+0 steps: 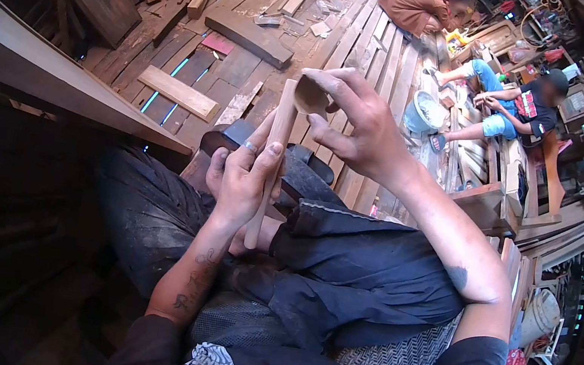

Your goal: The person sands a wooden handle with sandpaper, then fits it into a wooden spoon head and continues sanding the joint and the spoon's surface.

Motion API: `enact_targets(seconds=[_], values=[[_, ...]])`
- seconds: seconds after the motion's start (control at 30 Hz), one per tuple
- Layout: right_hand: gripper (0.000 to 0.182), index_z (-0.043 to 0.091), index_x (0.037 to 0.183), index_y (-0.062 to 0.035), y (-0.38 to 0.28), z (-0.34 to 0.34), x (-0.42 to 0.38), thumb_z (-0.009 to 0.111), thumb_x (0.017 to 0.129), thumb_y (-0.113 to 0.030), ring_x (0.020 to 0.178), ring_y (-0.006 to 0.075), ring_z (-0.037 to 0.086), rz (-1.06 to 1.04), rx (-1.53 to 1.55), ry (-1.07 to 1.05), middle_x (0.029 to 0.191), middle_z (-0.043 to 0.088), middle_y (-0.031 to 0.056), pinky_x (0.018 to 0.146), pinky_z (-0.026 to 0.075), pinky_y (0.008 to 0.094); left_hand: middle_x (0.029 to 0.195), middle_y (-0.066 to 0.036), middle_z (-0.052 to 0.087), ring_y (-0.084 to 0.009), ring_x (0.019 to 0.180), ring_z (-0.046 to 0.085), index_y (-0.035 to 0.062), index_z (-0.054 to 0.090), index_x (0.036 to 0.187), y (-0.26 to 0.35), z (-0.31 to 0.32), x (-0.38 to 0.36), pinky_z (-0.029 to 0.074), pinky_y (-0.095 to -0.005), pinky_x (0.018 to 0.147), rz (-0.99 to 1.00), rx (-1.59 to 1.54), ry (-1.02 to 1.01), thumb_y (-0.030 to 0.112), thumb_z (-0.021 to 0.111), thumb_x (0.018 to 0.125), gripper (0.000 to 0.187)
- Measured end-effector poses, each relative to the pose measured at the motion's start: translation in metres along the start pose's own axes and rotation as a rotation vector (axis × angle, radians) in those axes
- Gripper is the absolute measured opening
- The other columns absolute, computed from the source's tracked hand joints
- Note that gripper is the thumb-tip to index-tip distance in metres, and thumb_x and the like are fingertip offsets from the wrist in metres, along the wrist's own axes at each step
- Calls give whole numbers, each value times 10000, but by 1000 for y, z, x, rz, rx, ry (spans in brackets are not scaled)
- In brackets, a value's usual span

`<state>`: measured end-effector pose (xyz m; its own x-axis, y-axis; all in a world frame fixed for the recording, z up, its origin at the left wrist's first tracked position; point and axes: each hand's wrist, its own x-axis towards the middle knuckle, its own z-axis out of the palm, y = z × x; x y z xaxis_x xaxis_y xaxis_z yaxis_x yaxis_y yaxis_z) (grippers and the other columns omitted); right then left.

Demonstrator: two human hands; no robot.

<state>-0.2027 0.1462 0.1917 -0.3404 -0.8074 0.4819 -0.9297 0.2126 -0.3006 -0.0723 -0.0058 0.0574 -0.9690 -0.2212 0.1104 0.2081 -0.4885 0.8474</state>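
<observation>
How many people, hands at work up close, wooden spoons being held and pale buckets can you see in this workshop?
Co-workers sitting at the back: 2, one in a brown top, one in dark clothes
Hands up close: 2, left hand and right hand
Wooden spoon, held by both hands: 1
Pale bucket on the plank floor: 1
Total: 6

Soft daylight from above, dim shadowed foreground, fisheye bending, black vignetted corners
</observation>
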Motion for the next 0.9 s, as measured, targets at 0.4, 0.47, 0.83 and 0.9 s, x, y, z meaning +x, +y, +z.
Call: enact_targets(seconds=[0.4,0.47,0.83,0.9], values=[[533,670,1404,-70,-2,-8,5,765,884,-143,1010,317,707,-54,-156,26,1168,658,165,861,616,413,1062,-11,695,-67,924,632,42,413,1651,0,5,2,496,-198,814,46,300,38,218,720,1051,697],[542,671,1411,-73,-9,-6,4,766,882,-151,1014,317,698,-59,-177,19,1162,654,165,873,612,417,1074,-8,688,-64,919,628,50,425,1648,0,7,-1,494,-195,811,80,394,37,194,729,1042,694],[586,656,1451,-84,-6,-9,3,781,888,-192,1046,302,667,-77,-244,-1,1154,633,158,879,595,423,1085,-1,672,-47,863,596,40,435,1641,1,9,0,494,-199,789,106,170,72,118,744,1019,698],[595,653,1456,-88,-5,-9,0,785,886,-199,1044,313,665,-36,-262,-5,1155,632,159,886,593,427,1099,-5,677,-49,874,595,37,432,1641,5,11,1,495,-201,799,111,170,81,117,745,1018,702]])
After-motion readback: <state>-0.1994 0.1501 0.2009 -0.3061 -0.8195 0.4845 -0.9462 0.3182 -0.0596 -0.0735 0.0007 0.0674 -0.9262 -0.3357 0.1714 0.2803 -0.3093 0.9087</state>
